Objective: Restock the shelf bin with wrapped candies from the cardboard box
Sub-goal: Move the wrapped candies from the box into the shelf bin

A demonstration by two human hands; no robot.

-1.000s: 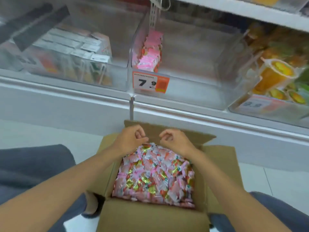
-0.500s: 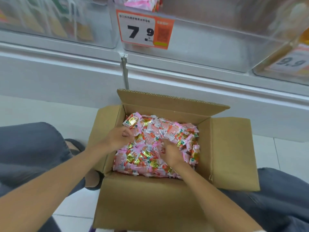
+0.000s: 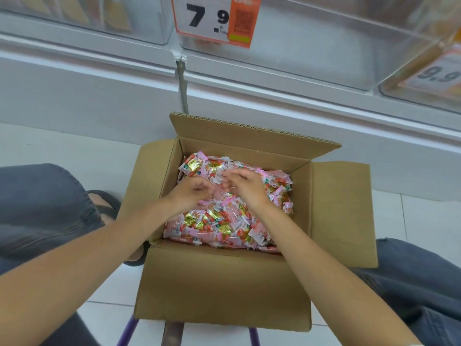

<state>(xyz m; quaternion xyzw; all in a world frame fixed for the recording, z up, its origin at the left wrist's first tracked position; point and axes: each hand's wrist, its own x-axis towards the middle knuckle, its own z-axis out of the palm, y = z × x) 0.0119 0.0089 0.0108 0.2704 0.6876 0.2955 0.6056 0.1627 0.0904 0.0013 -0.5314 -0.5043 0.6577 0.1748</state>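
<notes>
An open cardboard box [image 3: 224,283] stands on the floor between my knees, filled with wrapped candies [image 3: 224,226] in pink, white and gold wrappers. Both hands are inside it, close together over the far half of the pile. My left hand [image 3: 189,196] has its fingers curled down into the candies and looks blurred. My right hand [image 3: 245,187] curls its fingers round pale wrappers at its fingertips. The clear shelf bin [image 3: 311,46] with the orange 7.9 price tag [image 3: 214,18] is above the box; its inside is out of view.
Clear bins flank it, one to the left [image 3: 87,18] and one with a 9.9 tag [image 3: 436,73] to the right. The white shelf base [image 3: 99,91] runs behind the box. My knees [image 3: 42,203] and a sandalled foot [image 3: 104,203] sit beside it; purple bars [image 3: 127,330] show beneath.
My view has tilted down from the shelf to the box. Both hands dropped into the candies, then drew together toward the far middle of the pile.
</notes>
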